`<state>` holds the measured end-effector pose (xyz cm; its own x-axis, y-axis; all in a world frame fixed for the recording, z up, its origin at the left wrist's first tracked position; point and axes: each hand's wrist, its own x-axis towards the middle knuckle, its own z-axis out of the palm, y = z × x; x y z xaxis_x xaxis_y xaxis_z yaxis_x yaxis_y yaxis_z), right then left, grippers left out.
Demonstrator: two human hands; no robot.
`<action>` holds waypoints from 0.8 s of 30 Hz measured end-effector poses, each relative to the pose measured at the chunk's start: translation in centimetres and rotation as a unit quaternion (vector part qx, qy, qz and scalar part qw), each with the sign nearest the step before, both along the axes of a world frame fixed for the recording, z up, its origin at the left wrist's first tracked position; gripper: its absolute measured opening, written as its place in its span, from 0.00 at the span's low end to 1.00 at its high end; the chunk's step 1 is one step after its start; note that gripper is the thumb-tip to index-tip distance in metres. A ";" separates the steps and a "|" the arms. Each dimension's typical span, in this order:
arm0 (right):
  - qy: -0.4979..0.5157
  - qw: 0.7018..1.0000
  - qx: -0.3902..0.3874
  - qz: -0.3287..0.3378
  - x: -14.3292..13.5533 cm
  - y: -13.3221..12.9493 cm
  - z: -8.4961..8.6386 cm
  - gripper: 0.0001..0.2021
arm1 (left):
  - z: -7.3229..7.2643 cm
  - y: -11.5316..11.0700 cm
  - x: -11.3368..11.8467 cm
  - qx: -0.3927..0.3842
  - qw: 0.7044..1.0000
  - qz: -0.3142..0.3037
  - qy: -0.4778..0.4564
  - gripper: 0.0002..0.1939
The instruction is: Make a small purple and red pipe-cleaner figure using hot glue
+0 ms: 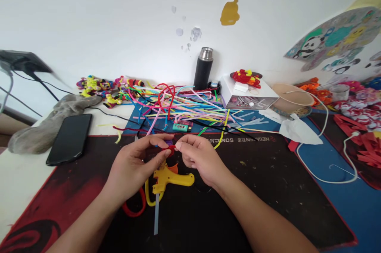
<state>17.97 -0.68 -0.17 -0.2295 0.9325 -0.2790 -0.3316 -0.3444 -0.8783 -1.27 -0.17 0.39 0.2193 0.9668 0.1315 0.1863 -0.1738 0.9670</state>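
Observation:
Between my two hands is a small fuzzy red piece (171,148), which looks like a bit of pipe cleaner. My left hand (135,161) pinches one end of it between thumb and fingers. On the other end my right hand (198,158) is closed, thumb against forefinger. Just below them a yellow hot glue gun (172,177) lies on the dark desk mat, a translucent glue stick (156,213) poking out of its back. Partly under the gun and my left hand are scissors with a red handle loop (135,207). A purple bit behind the fingers is mostly hidden.
Many coloured pipe cleaners (190,104) are heaped beyond my hands. Behind them stand a black thermos (204,68) and a white box (250,94). A phone (70,138) lies left; a beige bowl (293,96) and white cable (324,181) are right.

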 end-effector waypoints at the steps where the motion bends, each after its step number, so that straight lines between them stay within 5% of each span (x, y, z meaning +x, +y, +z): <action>1: 0.000 1.000 0.000 0.000 0.0 0.0 0.0 0.14 | 0.0 0.0 0.0 -0.001 1.000 0.001 0.004 0.11; 7: -0.027 1.000 0.012 0.010 0.2 0.0 -0.1 0.15 | -0.3 0.1 -0.3 -0.054 0.997 0.029 -0.038 0.14; 11: -0.154 0.982 0.111 0.022 0.7 -0.3 0.4 0.13 | -0.3 0.9 -0.9 -0.080 0.985 0.099 -0.115 0.14; 19: -0.491 0.803 0.290 0.173 0.5 -1.3 1.6 0.17 | 0.9 2.4 -1.3 -0.172 0.920 0.124 -0.329 0.19; 24: -0.554 0.746 0.280 0.238 0.6 -1.7 1.5 0.26 | 1.0 2.4 -1.7 -0.210 0.882 0.099 -0.410 0.17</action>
<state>18.61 -2.40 1.31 -0.4905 0.8601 -0.1402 0.7490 0.3338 -0.5723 -2.93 2.27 1.43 0.0391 0.9765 -0.2120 -0.6186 0.1903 0.7623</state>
